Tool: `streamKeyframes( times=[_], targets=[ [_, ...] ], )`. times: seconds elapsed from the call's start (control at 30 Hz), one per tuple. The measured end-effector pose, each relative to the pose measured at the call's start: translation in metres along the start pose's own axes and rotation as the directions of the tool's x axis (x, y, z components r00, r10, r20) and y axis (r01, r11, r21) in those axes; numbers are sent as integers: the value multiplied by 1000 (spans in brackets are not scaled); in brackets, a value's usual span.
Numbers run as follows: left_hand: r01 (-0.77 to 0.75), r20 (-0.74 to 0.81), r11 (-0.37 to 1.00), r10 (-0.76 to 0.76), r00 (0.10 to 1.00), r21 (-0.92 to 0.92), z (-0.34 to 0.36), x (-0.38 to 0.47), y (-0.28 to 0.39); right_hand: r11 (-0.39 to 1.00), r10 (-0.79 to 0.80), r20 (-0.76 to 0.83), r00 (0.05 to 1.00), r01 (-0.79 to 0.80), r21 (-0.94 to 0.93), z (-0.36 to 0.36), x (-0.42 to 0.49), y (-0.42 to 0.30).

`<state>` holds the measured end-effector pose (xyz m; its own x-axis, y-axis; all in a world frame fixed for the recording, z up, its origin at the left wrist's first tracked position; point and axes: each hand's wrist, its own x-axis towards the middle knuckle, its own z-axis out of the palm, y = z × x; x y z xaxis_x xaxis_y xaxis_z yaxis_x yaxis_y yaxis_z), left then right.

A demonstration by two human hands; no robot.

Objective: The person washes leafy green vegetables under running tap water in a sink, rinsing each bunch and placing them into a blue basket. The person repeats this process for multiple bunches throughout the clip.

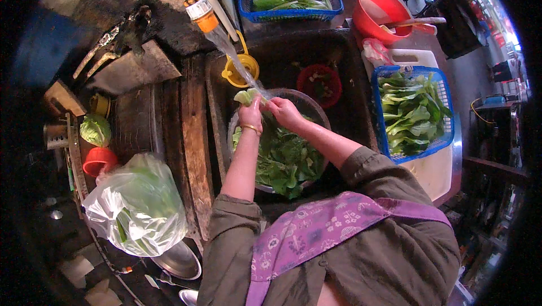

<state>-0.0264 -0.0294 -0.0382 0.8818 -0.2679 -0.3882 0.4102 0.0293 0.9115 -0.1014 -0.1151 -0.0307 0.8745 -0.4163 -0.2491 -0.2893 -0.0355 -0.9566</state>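
Note:
Water runs from a faucet with an orange and white fitting point(202, 14) down to my hands. My left hand point(250, 115), with a bangle at the wrist, grips leafy greens whose pale stem ends point(245, 96) stick up above the fingers. Close beside it, my right hand point(283, 110) has its fingers curled on the same greens, partly hidden. Below both hands, a large round basin point(320, 113) in the dark sink holds many loose green leaves point(292, 158).
Blue baskets of leafy greens stand behind the sink point(292, 17) and at its right point(449, 115). A yellow strainer point(241, 71) and red colander point(319, 86) lie in the sink. A red bowl point(372, 14) is back right; a plastic bag point(137, 204) of greens is left.

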Motion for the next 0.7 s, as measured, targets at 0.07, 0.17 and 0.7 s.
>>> streamKeyframes(
  times=[0.07, 0.17, 0.7],
  targets=[
    [39, -67, 999, -39, 997, -13, -6, 14, -8, 999, 40, 87, 995, -38, -19, -5, -3, -10],
    [142, -40, 980, -149, 988, -141, -4, 21, -5, 991, 136, 163, 977, -131, -42, -15, -9, 4],
    [-286, 307, 947, 232, 923, 145, 42, -28, 68, 931, -150, 262, 953, 48, 362, -25, 28, -33]
  ],
)
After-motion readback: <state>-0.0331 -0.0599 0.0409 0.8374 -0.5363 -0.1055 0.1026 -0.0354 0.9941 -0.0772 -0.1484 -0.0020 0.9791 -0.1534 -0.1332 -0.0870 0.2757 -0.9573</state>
